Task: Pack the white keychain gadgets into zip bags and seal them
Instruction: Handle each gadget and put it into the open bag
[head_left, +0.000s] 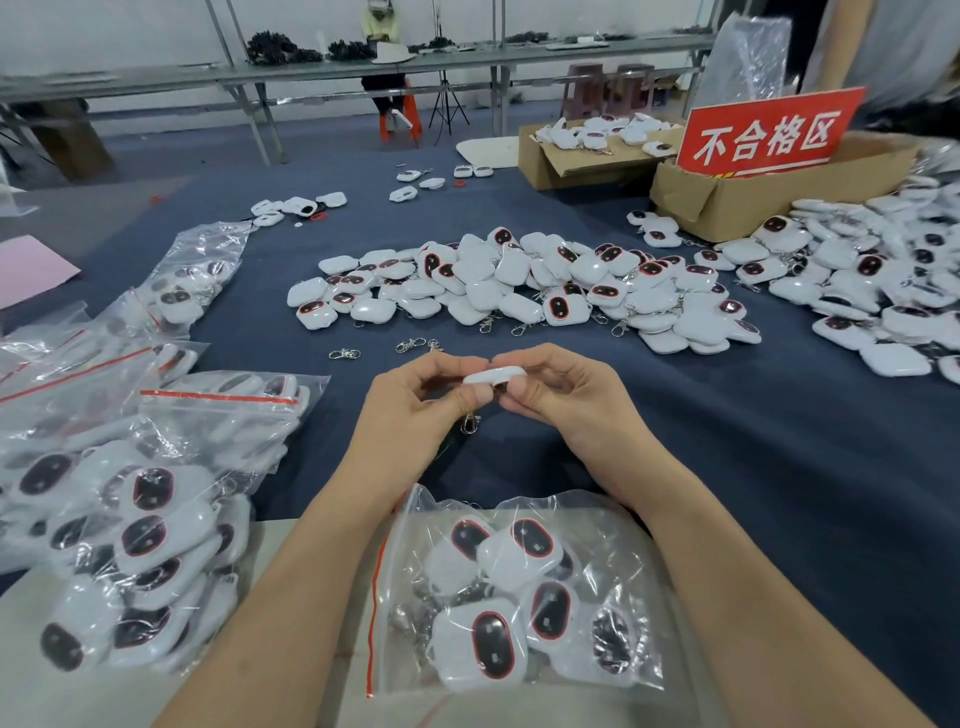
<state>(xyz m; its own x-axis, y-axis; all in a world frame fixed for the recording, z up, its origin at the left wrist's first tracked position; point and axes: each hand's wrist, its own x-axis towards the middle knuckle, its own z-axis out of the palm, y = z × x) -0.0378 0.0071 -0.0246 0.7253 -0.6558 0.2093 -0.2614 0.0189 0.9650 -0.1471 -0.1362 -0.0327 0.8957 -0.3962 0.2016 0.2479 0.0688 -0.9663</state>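
Closest, a clear plastic zip bag with a red strip (410, 530) lies between the arms, with white gadgets inside. Just past it, the left hand (415, 410) and the right hand (566, 400) both pinch one white rounded keychain gadget (493, 375) above the dark blue cloth (727, 441). Farther off sits a big pile of loose gadgets (519, 291). Behind it, a red sign (769, 132) in a brown cardboard box (753, 202) says "不合格区".

Red sign (769, 132) in cardboard box (737, 205)
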